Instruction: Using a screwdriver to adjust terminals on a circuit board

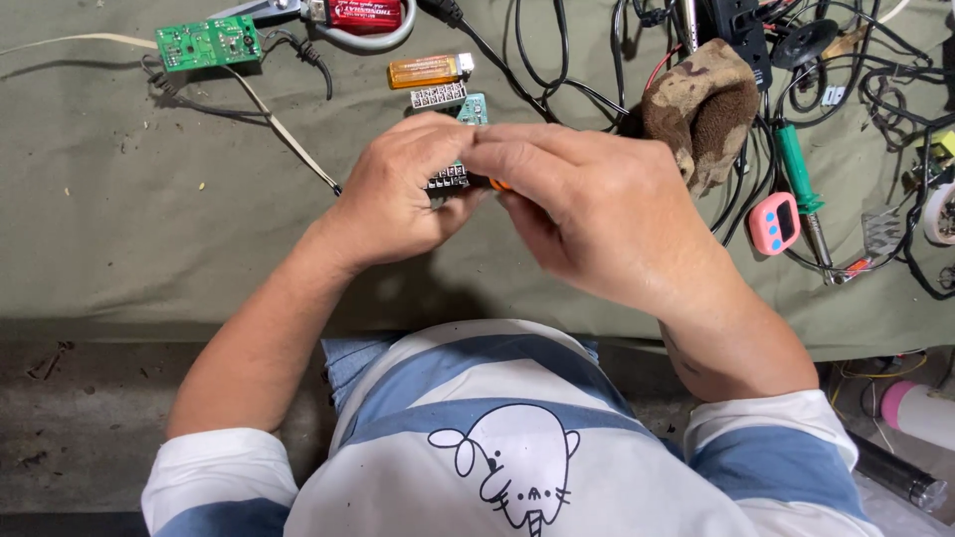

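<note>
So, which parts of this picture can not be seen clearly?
- Small circuit board, head view: mostly hidden by left hand.
- Orange item: only a sliver shows under right hand; kind unclear.
- Red-handled tool: cut by top edge.
- Pink-capped bottle: cut by right edge.

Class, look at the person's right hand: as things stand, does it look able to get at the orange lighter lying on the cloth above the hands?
Probably yes. The orange lighter lies in the open on the green cloth, nothing over it. The right hand is busy, though, pinching a small orange piece against the circuit board in the left hand.
</note>
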